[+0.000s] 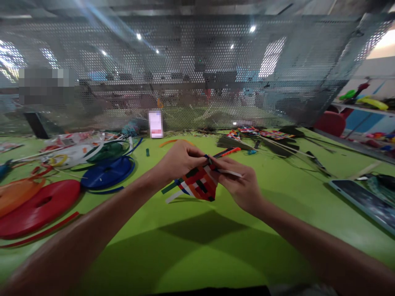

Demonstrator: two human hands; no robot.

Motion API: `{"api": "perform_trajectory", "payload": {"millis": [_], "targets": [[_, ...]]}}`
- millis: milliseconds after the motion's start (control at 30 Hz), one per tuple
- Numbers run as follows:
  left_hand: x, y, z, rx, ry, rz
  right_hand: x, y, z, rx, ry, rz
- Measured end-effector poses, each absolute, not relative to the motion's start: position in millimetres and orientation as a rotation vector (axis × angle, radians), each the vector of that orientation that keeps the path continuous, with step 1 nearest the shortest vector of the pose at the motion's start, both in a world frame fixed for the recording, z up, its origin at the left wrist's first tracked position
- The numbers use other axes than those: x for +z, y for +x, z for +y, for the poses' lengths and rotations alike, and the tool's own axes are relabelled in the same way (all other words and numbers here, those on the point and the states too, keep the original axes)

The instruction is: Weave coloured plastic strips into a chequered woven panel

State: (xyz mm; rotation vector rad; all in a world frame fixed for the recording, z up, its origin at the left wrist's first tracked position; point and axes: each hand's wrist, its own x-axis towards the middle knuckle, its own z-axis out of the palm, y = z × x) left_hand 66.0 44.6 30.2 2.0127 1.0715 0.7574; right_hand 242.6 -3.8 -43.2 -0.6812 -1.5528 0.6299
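Note:
A small woven piece of flat plastic strips (200, 183), in red, orange, white, black and green, is held up above the green table. Loose green, white and blue strip ends stick out at its left. My left hand (179, 160) pinches its top edge between thumb and fingers. Gripping the upper right side of the weave is my right hand (242, 185), with a white strip (230, 173) lying along its fingers. Both hands almost meet at the top corner, where fingertips hide the exact hold. Just behind them lies an orange-red cutter (230, 151).
Strip coils in red (58, 205), orange (18, 193), blue (108, 172) and green (109, 151) lie at left. A phone (364, 201) rests at right. Woven pieces (276, 135) and dark leaf-like strips lie at back right. A perforated metal screen (197, 70) closes the table's far side.

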Motion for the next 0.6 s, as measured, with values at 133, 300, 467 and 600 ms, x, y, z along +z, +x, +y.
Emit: {"api": "perform_trajectory", "payload": {"millis": [133, 300, 467, 600], "targets": [[29.1, 66.7, 44.0, 0.775, 2.039, 1.098, -41.7, 244.9, -5.2, 0.619, -0.7, -1.586], [29.3, 61.5, 49.3, 0.704, 2.031, 1.052, -36.8, 241.9, -6.5, 0.727, -0.767, -1.462], [31.1, 58.7, 52.5, 0.612, 1.996, 1.027, -38.3, 238.2, -4.3, 1.014, -0.816, -1.244], [31.1, 60.6, 50.6, 0.619, 1.979, 1.022, -40.3, 239.8, -2.5, 1.07, -0.85, -1.198]]}}
